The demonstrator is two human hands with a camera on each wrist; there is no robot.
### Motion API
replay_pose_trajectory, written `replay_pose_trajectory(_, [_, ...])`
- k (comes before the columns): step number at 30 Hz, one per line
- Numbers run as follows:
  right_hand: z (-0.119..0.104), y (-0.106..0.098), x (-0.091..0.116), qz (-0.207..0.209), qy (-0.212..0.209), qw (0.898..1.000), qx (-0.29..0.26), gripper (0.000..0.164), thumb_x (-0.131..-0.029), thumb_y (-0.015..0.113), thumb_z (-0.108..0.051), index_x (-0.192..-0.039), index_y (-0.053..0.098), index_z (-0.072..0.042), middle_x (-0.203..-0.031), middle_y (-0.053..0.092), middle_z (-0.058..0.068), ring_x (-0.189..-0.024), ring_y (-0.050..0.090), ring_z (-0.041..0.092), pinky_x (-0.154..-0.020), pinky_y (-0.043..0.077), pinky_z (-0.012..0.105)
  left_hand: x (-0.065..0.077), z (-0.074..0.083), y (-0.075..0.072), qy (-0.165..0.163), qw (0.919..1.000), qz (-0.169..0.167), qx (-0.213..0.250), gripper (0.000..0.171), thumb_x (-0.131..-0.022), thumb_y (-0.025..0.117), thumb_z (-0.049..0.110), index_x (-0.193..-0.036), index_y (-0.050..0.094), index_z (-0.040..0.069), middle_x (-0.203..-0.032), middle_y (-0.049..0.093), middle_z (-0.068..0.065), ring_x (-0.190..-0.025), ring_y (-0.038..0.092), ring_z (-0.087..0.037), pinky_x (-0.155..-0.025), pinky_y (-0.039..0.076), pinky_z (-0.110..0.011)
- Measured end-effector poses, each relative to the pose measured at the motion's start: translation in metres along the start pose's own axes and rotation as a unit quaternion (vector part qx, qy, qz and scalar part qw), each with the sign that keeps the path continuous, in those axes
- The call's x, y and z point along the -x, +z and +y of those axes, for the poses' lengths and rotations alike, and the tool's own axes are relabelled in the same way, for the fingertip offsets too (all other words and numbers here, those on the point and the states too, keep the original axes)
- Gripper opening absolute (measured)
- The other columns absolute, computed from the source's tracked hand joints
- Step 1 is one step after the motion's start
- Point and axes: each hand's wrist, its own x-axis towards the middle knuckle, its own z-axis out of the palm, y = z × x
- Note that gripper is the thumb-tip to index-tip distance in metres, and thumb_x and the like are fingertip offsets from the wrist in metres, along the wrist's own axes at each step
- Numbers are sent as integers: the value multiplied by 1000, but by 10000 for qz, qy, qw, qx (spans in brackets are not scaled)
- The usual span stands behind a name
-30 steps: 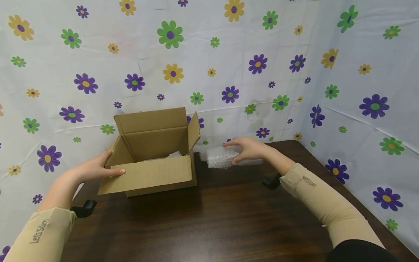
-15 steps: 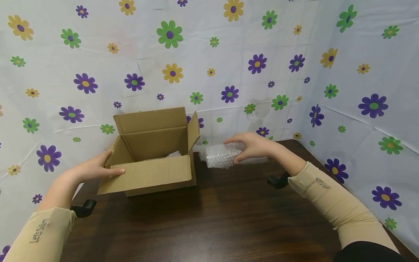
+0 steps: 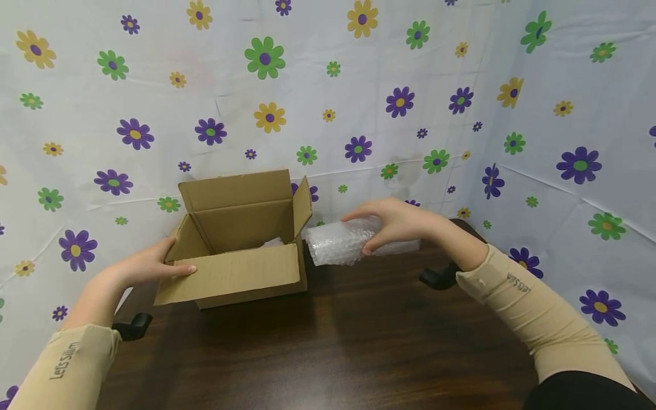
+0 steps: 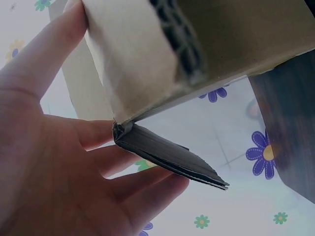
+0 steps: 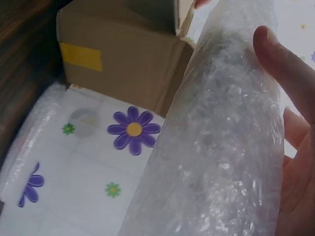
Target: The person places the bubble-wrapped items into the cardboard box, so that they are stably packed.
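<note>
In the head view, my left hand (image 3: 135, 265) holds the left front corner of an open cardboard box (image 3: 251, 297). Its thumb lies on the front flap (image 3: 236, 273), and the left wrist view shows the fingers (image 4: 142, 191) against a folded flap (image 4: 172, 152). My right hand (image 3: 402, 222) grips a roll of bubble wrap (image 3: 335, 242) just right of the box, thumb on one side and fingers on the other. Whatever is inside the roll (image 5: 216, 142) cannot be made out. Some clear wrap (image 3: 274, 242) shows inside the box.
Another bubble-wrapped bundle (image 5: 32, 132) lies on the dark wooden table (image 3: 328, 353), behind my right hand in the head view. A flower-print sheet (image 3: 318, 74) hangs behind the table and along its right side. The box's back and right flaps (image 3: 303, 205) stand up.
My right hand has closed in on the bubble-wrap roll and shifted it slightly left and up, apart from the bundle behind it. My left hand stays on the box.
</note>
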Motion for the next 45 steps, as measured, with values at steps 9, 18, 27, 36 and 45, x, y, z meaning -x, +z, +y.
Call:
replay_pose_trajectory(9, [-24,-16,-15,-29,-268,9996,-45,67,-76,84,-29,-137,57,-18,-139,55,1,-129,47,21,-105,40,45,0,1,0,5,10000,-18,-9,105,-90,66,43,-142,3,-23,-142,9,-51,-128,16,-66,-100,22,-73])
replay_pose_trajectory(18, [-44,-29,-45,44,-673,9977,-119,70,-74,85,-36,-136,58,-21,-137,56,-5,-126,48,15,-104,40,42,0,2,-2,0,10000,-51,68,106,-90,66,42,-142,1,-24,-142,7,-51,-128,13,-66,-100,21,-73])
replay_pose_trajectory(27, [-66,-31,-85,-62,-766,9970,79,71,-74,84,-40,-137,57,-22,-136,56,-9,-121,50,12,-101,41,33,-3,0,0,57,10000,-58,31,107,-89,67,41,-141,1,-24,-142,6,-51,-128,12,-66,-100,19,-73])
replay_pose_trajectory(36, [-83,-29,-127,-148,-764,9967,236,71,-75,83,-43,-138,56,-24,-137,54,-12,-123,48,9,-102,39,27,-3,2,0,62,9999,-76,59,106,-90,67,41,-141,0,-24,-142,5,-51,-128,12,-67,-100,19,-74])
replay_pose_trajectory(45, [-98,-22,-174,-227,-786,9946,636,70,-77,81,-40,-139,54,-21,-137,56,-6,-124,48,8,-99,38,20,-3,2,-2,104,9998,-117,76,105,-91,66,40,-141,-2,-24,-142,5,-51,-126,15,-67,-99,22,-73])
